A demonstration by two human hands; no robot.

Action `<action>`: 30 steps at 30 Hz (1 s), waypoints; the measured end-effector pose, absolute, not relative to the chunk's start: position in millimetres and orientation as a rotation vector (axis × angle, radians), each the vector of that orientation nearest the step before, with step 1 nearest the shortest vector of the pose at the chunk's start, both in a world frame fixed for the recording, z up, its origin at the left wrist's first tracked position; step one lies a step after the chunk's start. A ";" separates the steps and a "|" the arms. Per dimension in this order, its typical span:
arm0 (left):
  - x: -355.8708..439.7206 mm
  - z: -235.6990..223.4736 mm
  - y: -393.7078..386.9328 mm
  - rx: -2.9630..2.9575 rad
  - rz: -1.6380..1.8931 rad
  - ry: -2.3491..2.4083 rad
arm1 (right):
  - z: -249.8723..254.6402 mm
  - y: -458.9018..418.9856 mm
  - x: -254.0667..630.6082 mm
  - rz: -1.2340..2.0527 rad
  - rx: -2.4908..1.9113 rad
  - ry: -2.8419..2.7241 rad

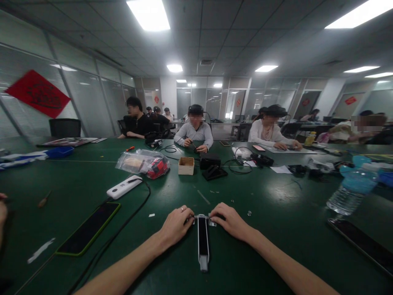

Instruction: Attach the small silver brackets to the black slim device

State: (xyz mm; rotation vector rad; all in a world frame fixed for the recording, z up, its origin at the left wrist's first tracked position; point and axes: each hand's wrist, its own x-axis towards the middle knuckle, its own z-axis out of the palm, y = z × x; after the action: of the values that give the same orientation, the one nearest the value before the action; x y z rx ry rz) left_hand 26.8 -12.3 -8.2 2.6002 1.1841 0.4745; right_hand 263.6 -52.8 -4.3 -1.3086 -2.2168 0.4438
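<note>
Ceiling panel lights (149,14) shone above a broad green tabletop (260,262), a co-worker (198,133) seated opposite. On it, a slim black-and-silver device (203,237) lay between the left hand (178,222) and right hand (229,220), set apart, each pinching metal fittings (213,223) beside its far end.

The left grip (175,224) is a bare hand, low in the frame and a bit left of the middle. One finger wears a ring (183,208). The ring is small, pale and shiny, but too tiny to tell if it has a pattern. The left arm (129,262) is bare down to the bottom edge, at the lower left. The right grip (229,221) is a bare hand too, just right of the middle. The right arm (276,255) is bare down to the bottom edge, at the lower right.
</note>
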 end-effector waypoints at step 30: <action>26.9 -12.8 11.9 2.610 0.588 0.990 | 7.7 -26.8 272.9 -0.296 -0.549 -2.890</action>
State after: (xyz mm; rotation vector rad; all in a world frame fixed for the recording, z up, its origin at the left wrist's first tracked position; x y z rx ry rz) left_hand 26.9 11.9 -12.8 2.6098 0.9901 0.5875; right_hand 272.9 -26.8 7.7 -0.5495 -2.8896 -0.2958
